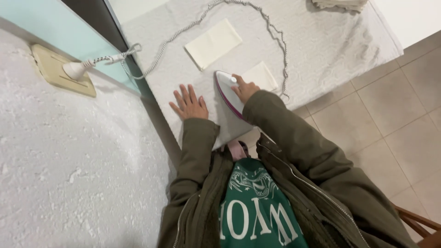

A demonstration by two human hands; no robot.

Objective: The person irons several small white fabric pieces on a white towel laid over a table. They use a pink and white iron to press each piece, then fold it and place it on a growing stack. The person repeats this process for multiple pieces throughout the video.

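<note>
My right hand [245,89] grips the top of a white iron with a purple edge [228,92], standing on a white cloth-covered table [321,41]. My left hand [189,103] lies flat, fingers spread, on the cloth just left of the iron, holding nothing. A small folded cream cloth [261,76] lies right behind the iron, partly hidden by my right hand. A larger folded cream cloth [213,43] rests farther back.
The iron's braided cord [271,27] loops across the table to a plug [80,69] in a beige wall socket [59,69] on the rough white wall. More folded cloth [340,4] sits at the far edge. Tiled floor [395,105] lies right; wooden chair part [420,222].
</note>
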